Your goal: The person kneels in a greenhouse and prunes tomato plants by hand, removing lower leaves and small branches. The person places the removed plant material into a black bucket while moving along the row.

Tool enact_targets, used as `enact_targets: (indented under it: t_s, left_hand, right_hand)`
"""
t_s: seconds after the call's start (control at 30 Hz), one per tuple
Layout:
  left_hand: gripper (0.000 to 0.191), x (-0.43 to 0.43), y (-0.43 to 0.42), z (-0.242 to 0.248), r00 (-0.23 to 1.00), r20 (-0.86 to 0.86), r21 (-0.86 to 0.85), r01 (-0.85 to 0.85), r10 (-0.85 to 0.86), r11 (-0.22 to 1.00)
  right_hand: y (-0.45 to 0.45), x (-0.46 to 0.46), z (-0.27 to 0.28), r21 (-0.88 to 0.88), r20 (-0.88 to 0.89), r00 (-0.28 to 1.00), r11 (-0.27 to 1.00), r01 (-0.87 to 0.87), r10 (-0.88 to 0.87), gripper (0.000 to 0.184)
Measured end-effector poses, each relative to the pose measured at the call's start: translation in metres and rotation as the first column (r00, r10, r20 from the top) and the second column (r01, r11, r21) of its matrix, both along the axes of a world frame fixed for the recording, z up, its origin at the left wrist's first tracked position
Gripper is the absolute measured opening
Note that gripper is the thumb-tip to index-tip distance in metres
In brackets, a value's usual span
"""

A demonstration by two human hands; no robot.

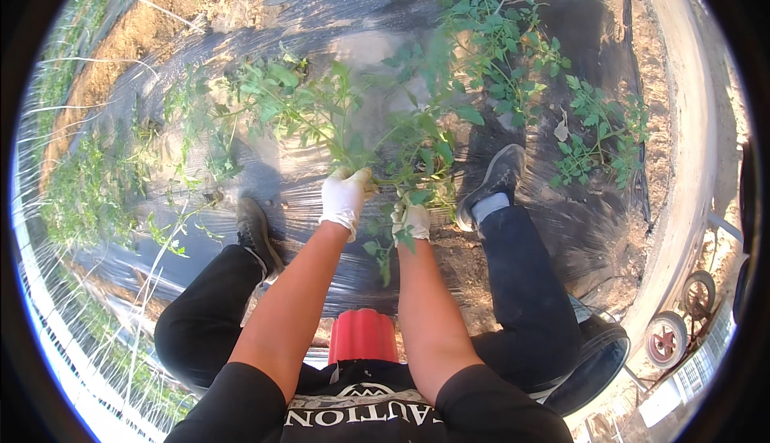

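Observation:
Before me a leafy tomato plant spreads over black plastic mulch film. My left hand, in a thin white glove, is closed on a stem of this plant at its lower middle. Just to the right, my right hand, gloved alike, is among the lower leaves, its fingers partly hidden by foliage; whether it grips a stem is unclear. A leafy shoot hangs between my forearms. Branches of foliage reach up and left from my left hand, some of them blurred.
Other tomato plants stand at the upper right, right and left. White strings run at the left and top. A red ribbed object is between my legs. Wheels and a pale curved edge lie right.

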State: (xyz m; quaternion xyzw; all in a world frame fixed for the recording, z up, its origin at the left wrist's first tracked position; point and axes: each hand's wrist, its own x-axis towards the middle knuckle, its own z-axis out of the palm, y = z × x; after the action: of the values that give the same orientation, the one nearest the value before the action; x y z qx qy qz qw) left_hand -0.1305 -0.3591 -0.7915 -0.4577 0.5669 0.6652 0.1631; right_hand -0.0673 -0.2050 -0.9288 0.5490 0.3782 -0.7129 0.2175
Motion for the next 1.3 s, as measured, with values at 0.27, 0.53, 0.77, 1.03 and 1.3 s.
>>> enact_targets:
  t_s: [0.27,0.53,0.77,1.03,1.3]
  left_hand:
    - [0.03,-0.013,0.023,0.016,0.997,0.01,0.041,-0.073,0.073,0.996]
    - [0.025,-0.008,0.026,0.012,1.0,-0.019,0.115,0.011,-0.009,0.993]
    - [0.033,-0.001,0.003,0.012,0.998,0.012,0.101,0.067,-0.068,0.993]
    - [0.027,0.029,-0.019,0.012,0.958,-0.026,-0.044,0.284,-0.286,0.958]
    - [0.032,0.044,-0.007,0.009,0.858,-0.194,-0.197,0.441,-0.476,0.875]
  right_hand:
    - [-0.01,-0.009,-0.037,0.083,-0.153,0.986,0.995,-0.057,0.069,0.022]
    - [0.008,-0.001,-0.068,0.393,-0.117,0.877,0.833,-0.39,0.466,0.029]
    - [0.037,0.033,-0.124,0.694,-0.1,0.682,0.542,-0.475,0.725,0.035]
    - [0.021,0.057,-0.06,0.343,-0.136,0.978,0.933,-0.105,0.16,0.037]
    - [0.048,-0.005,0.025,0.459,-0.241,0.845,0.824,-0.333,0.476,0.038]
